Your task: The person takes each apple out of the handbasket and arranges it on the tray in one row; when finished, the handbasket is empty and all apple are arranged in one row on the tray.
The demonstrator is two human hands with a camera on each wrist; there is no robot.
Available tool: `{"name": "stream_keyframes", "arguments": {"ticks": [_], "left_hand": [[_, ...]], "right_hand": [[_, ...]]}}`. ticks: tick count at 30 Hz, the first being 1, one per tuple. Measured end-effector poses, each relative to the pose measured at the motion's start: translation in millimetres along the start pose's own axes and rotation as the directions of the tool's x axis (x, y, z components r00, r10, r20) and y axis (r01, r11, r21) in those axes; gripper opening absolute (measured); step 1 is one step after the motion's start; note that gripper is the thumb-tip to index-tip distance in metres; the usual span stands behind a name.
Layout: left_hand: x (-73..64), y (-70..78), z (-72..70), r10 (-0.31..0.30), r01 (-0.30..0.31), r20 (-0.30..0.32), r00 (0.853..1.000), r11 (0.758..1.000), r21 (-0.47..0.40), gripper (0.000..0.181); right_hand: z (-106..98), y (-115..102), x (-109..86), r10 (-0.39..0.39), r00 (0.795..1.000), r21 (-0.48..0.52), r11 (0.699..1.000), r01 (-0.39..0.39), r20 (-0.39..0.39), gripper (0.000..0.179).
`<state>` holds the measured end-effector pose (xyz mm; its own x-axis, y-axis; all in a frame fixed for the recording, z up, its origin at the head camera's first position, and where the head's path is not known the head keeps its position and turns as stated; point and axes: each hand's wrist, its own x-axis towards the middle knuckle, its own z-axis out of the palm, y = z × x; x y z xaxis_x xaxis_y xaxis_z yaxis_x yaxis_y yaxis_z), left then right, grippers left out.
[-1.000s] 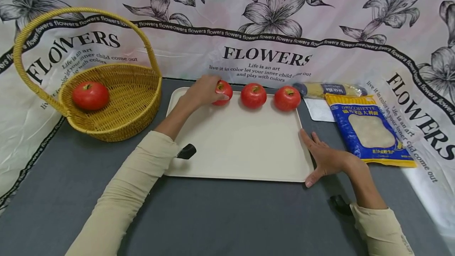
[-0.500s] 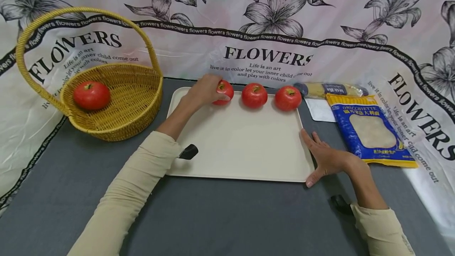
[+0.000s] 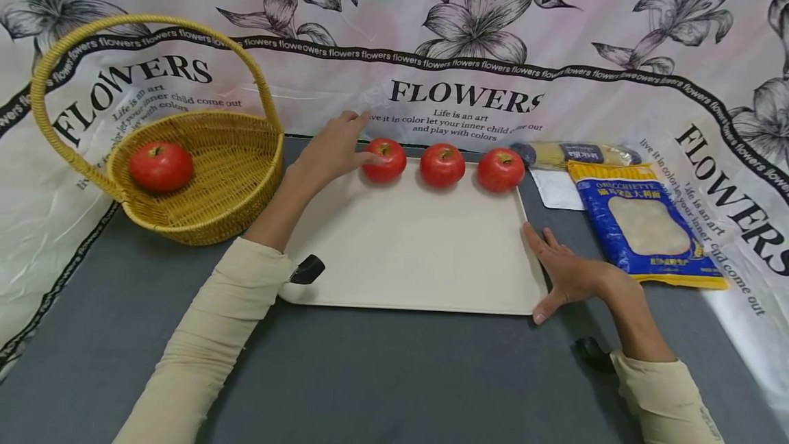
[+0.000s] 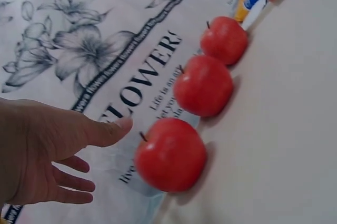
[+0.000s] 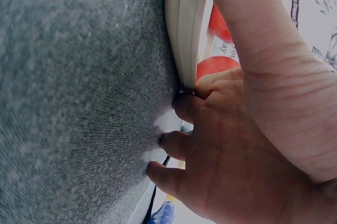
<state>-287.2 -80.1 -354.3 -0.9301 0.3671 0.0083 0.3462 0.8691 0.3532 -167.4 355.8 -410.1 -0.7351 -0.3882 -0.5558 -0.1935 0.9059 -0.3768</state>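
Note:
Three red apples stand in a row along the far edge of a cream tray [image 3: 419, 252]: a left one [image 3: 385, 160], a middle one [image 3: 442, 166] and a right one [image 3: 501, 170]. My left hand [image 3: 328, 151] is just left of the left apple, fingers spread and holding nothing. In the left wrist view a gap shows between the thumb and that apple [image 4: 171, 155]. At the tray's right edge rests my right hand [image 3: 570, 274], fingers stretched out; the right wrist view shows the hand [image 5: 210, 139] against the tray's side [image 5: 185, 29].
A yellow wicker basket [image 3: 228, 207] with a tall handle stands at the left, one red apple [image 3: 161, 166] inside. To the right lie a blue and yellow orecchiette pack [image 3: 647, 225] and a clear pasta bag [image 3: 576, 155]. A flower-printed sheet [image 3: 345, 88] rises behind the grey tabletop [image 3: 394, 375].
My left hand has let go of the left apple and drawn back to the left, its fingers opening. The apple stays on the tray. My right hand has not moved.

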Motion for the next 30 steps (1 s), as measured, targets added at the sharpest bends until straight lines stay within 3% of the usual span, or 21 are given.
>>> {"name": "stream_keyframes", "arguments": {"ticks": [9, 14, 21, 25, 30], "left_hand": [[-39.8, -10.1, -37.6, -0.028, 0.03, -0.066, 0.997, 0.999, 0.03, 0.07], [-63.1, -15.8, -53.6, -0.063, 0.065, -0.097, 0.993, 0.998, 0.019, 0.068], [-85.3, -24.9, -68.0, -0.095, 0.097, -0.156, 0.983, 0.995, 0.008, 0.068], [-96.3, -37.9, -74.5, -0.103, 0.104, -0.199, 0.975, 0.995, -0.002, 0.065], [-108.0, -59.4, -84.0, -0.16, 0.156, -0.245, 0.956, 0.987, -0.038, 0.063]], "right_hand": [[-3, -10, 0.8, 0.007, 1.0, -0.005, 1.0, -0.007, 0.006, 0.163], [-4, -11, -3.1, 0.007, 1.0, 0.001, 1.0, -0.007, 0.015, 0.163], [-7, -15, -4.2, 0.036, 0.999, -0.034, 0.999, -0.035, 0.03, 0.163], [-7, -17, -3.0, 0.042, 0.999, -0.034, 0.999, -0.041, 0.034, 0.162], [-6, -19, -3.9, 0.043, 0.998, -0.036, 0.998, -0.042, 0.035, 0.162]]}}
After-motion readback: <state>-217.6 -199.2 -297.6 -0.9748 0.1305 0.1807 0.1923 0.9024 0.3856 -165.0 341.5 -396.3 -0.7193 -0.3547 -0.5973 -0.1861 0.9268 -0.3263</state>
